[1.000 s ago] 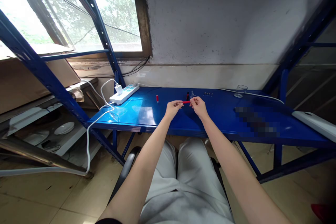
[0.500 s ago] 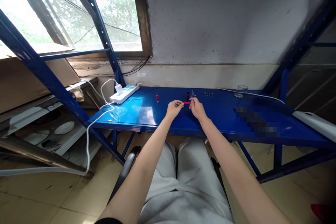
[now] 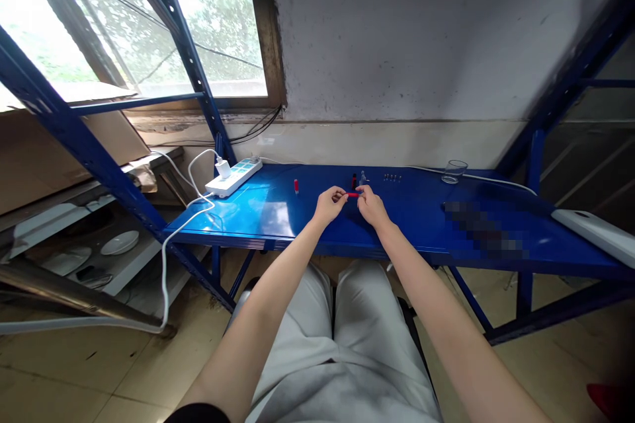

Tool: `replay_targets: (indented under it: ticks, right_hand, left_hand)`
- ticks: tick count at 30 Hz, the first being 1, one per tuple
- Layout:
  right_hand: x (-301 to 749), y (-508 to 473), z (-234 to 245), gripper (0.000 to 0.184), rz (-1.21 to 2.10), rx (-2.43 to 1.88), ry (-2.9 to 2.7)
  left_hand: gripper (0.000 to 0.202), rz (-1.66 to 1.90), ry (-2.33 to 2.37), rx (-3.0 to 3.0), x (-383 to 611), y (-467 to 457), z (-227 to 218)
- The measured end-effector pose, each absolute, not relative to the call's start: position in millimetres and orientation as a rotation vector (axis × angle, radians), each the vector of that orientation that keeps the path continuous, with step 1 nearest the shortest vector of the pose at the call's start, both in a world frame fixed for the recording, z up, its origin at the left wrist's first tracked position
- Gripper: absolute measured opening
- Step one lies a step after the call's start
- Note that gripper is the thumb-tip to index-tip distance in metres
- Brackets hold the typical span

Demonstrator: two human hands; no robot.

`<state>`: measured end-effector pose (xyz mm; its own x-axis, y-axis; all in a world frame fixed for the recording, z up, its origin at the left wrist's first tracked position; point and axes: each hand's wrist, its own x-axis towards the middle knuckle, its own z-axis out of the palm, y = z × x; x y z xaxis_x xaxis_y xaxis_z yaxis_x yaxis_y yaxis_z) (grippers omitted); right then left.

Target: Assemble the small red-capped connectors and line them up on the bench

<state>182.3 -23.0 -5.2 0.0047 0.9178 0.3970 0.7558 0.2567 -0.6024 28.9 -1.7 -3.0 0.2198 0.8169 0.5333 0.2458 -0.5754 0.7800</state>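
Note:
Over the blue metal shelf (image 3: 278,215), my left hand (image 3: 328,205) and my right hand (image 3: 371,205) pinch the two ends of a small red stick-like part (image 3: 352,195) between their fingertips. Both hands are closed on it, close together, just above the shelf surface. Behind them stand a small dark red piece (image 3: 354,180) and a small clear piece (image 3: 363,178). Another little red piece (image 3: 296,186) stands to the left, and a row of several tiny dark parts (image 3: 391,177) lies to the right.
A white power strip (image 3: 234,176) with a plugged charger and white cable lies at the shelf's left rear. A clear glass (image 3: 454,171) stands at the back right, a white object (image 3: 595,231) at the far right. Blue rack posts frame both sides.
My hands have drawn slightly closer together around the red part; less of it shows between the fingers. The view has shifted a little.

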Motion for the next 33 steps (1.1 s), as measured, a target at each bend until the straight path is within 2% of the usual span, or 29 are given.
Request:
replay_targets:
  ticks: [4,9,15,20,25,28,33]
  right_hand:
    - [183,-22,-6,0.035,0.258,-1.518,-1.801]
    - [180,-24,-6,0.035,0.278,-1.431,-1.874]
    - [179,-27,-3,0.036,0.352,-1.44,-1.868]
    - [179,-27,-2,0.035,0.356,-1.453,-1.871]
    - [179,-27,-3,0.033,0.353,-1.454,-1.872]
    - [179,-26,-4,0.033,0.35,-1.445,-1.868]
    - [179,-25,-5,0.031,0.34,-1.441,-1.865]
  left_hand:
    - [0.012,1.25,0.976,2.196,23,5,12]
    - [0.009,0.885,0.946,2.614,6,20,56]
    - [0.01,0.629,1.222,2.84,-29,59,101]
    - [0.014,0.387,1.328,3.012,-47,72,97]
    - [0.009,0.037,1.479,3.126,-54,67,90]
    - [0.017,-0.14,1.534,3.166,-57,63,91]
    - [0.019,-0.225,1.595,3.176,-59,63,92]
